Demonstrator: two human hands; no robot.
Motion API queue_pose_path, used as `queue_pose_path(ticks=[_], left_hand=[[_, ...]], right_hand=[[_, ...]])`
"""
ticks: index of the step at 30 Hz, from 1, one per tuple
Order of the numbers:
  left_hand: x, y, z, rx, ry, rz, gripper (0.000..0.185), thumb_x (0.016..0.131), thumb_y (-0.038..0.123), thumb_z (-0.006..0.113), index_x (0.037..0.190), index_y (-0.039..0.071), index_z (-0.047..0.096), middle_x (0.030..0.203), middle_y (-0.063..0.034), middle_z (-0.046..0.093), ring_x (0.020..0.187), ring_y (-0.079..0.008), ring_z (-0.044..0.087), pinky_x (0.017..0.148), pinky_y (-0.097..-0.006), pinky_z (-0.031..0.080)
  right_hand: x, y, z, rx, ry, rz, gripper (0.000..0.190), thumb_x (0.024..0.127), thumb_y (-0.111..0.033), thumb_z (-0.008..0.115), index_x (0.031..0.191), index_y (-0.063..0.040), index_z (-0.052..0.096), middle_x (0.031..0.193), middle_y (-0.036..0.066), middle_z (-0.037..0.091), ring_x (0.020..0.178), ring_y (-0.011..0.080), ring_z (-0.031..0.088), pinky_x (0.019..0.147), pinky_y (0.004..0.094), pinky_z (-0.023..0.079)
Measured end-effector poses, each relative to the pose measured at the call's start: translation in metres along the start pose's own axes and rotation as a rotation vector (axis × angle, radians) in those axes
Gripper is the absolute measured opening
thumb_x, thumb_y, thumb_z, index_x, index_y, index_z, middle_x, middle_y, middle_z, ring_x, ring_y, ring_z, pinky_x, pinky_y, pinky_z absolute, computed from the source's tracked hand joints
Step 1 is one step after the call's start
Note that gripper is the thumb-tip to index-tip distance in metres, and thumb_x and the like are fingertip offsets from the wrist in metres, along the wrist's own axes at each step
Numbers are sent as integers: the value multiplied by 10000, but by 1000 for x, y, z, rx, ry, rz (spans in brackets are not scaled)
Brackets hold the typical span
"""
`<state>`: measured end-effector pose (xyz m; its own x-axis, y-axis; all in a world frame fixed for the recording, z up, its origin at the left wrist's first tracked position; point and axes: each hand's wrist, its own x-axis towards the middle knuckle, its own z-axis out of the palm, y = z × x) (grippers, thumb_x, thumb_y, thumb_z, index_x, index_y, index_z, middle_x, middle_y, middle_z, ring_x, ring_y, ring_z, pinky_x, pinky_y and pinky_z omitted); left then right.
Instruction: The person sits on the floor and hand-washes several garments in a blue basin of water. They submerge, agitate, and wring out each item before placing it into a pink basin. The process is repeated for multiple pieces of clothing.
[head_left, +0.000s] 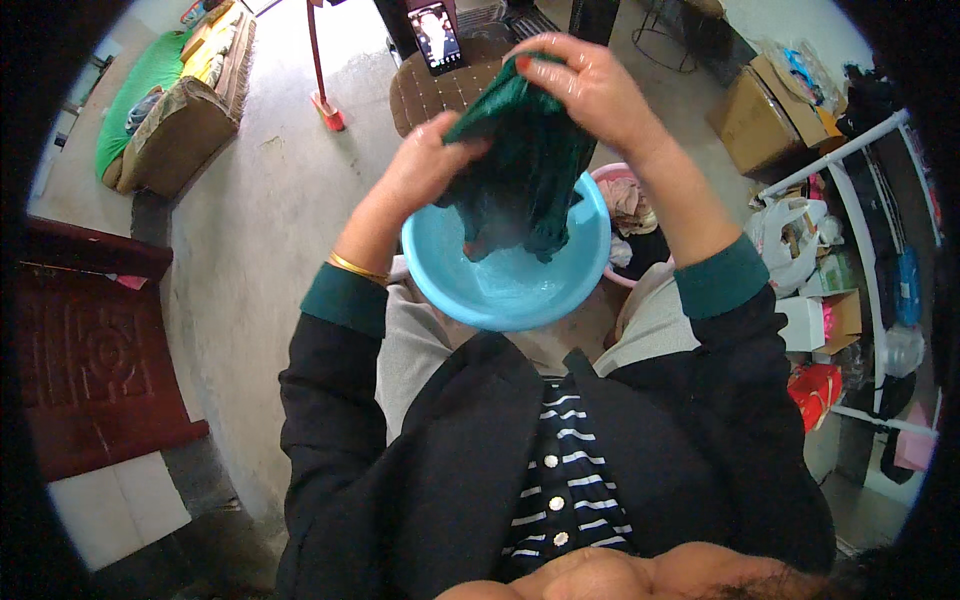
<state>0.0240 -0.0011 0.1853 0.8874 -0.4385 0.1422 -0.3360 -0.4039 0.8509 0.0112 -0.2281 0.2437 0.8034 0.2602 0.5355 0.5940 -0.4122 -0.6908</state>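
Both my hands hold up a wet, dark green garment (517, 165) over a light blue plastic basin (506, 311). My left hand (435, 161) grips the garment's upper left edge and is slightly blurred. With wet, shiny skin, my right hand (585, 86) pinches its top edge on the right. The lower part of the cloth hangs into the basin, where some water (517, 285) shows. The basin stands between my knees. Behind its right side is a pink basin (609, 169) with pale and dark clothes (626, 202) in it.
Beyond the blue basin, a phone (435, 37) leans upright on a brown cushioned seat (416, 94). A red-and-white broom (328, 112) stands on the floor. Cardboard boxes (757, 120) and a white metal rack (862, 247) are at the right, a sofa (180, 127) at the far left.
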Motion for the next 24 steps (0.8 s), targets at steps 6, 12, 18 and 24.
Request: queue_pose_path(ticks=[6, 12, 18, 24], left_hand=[[0, 53, -24, -64, 195, -48, 288, 881, 260, 606, 999, -1, 631, 901, -177, 660, 859, -281, 651, 770, -380, 515], [-4, -3, 12, 703, 175, -263, 424, 832, 277, 609, 1170, 33, 534, 964, -255, 656, 912, -407, 643, 815, -474, 506], [-31, -100, 96, 938, -134, -335, 643, 798, 242, 629, 1392, 167, 394, 1420, -217, 357, 1281, -444, 369, 932, -588, 409], [-48, -152, 152, 787, -349, -459, 805, 823, 301, 628, 1495, 214, 195, 1567, -180, 17, 1395, -521, 35, 997, -746, 210]], right_hand=[[-4, 9, -13, 30, -45, 138, 330, 862, -305, 627, 1164, -171, 623, 1130, 89, 609, 1079, 269, 570, 955, 391, 463], [-38, 71, 28, -542, -256, 128, 273, 802, -177, 615, 1016, -9, 632, 1022, 239, 589, 973, 381, 574, 869, 462, 478], [-112, 126, 120, -663, -552, 463, 320, 855, -149, 523, 1166, -97, 572, 1314, 171, 451, 1219, 412, 414, 921, 649, 377], [-155, 150, 173, -808, -706, 524, 539, 895, -172, 484, 1424, -181, 381, 1535, 167, 189, 1393, 483, 106, 928, 812, 167]])
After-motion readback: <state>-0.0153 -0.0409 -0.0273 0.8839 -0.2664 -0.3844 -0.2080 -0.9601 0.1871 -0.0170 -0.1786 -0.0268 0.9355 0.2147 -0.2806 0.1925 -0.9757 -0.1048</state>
